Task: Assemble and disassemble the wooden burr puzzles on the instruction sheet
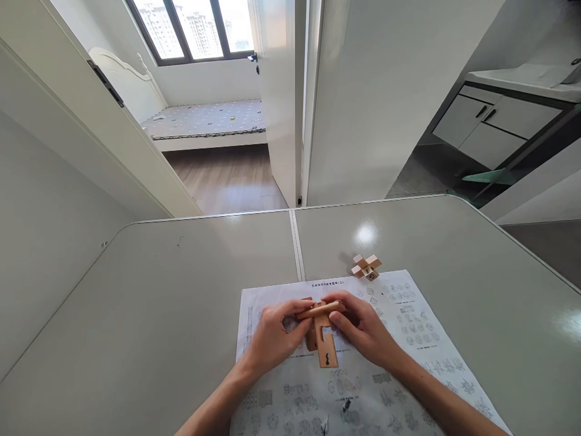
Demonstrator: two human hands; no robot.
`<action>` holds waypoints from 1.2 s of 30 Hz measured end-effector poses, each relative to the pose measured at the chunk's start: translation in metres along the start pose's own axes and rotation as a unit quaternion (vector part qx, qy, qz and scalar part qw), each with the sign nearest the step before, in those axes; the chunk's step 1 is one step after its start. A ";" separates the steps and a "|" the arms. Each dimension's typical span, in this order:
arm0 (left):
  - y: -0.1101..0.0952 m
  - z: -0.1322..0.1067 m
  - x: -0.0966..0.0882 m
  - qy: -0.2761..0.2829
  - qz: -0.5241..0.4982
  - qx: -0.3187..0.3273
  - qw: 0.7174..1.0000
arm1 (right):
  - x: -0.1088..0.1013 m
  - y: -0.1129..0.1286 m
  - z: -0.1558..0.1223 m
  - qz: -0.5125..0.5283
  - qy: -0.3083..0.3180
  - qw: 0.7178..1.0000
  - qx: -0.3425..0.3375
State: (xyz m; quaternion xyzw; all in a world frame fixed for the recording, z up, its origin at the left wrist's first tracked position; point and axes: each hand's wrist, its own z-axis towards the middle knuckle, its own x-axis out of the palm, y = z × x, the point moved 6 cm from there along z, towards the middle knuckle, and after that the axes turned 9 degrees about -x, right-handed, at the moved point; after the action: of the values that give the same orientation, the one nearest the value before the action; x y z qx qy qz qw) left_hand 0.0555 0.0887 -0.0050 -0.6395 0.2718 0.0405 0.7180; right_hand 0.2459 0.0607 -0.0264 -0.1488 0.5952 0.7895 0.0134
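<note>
Over the printed sheet (363, 399), both hands grip light wooden puzzle pieces that cross each other. My left hand (279, 330) pinches the left end of a crosswise wooden stick (322, 309) between thumb and fingers. The stick's right end is held by my right hand (363, 324), also closed. Beneath the stick, a flat notched wooden piece (327, 351) with a black mark points toward me. A second wooden piece (311, 339) stands beside it on the left, partly hidden by my left fingers. How the pieces interlock cannot be made out.
An assembled wooden cross-shaped puzzle (367, 267) rests at the sheet's far edge. The sheet carries many small line diagrams. The glossy table (158, 333) has a seam (296, 242) down its middle. Beyond stand a door (279, 109), a bed (209, 118) and a cabinet (494, 121).
</note>
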 end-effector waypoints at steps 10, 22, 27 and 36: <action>-0.003 -0.004 -0.015 -0.154 0.017 -0.008 0.988 | 0.010 0.008 0.000 0.011 0.055 0.998 -0.018; -0.003 -0.004 -0.012 -0.142 0.060 0.003 0.988 | 0.016 0.009 -0.003 -0.042 0.102 0.992 -0.053; -0.001 -0.004 -0.011 -0.132 0.057 0.014 0.989 | 0.016 0.007 -0.004 -0.023 0.103 0.994 -0.039; 0.003 -0.001 -0.009 -0.115 0.030 -0.025 0.993 | 0.015 0.007 -0.003 -0.024 0.090 0.994 -0.053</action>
State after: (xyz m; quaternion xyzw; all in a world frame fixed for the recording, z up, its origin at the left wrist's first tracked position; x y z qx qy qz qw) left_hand 0.0462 0.0906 -0.0036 -0.6399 0.2054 0.1422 0.7267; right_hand 0.2313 0.0534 -0.0246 -0.2336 0.5477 0.8029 -0.0291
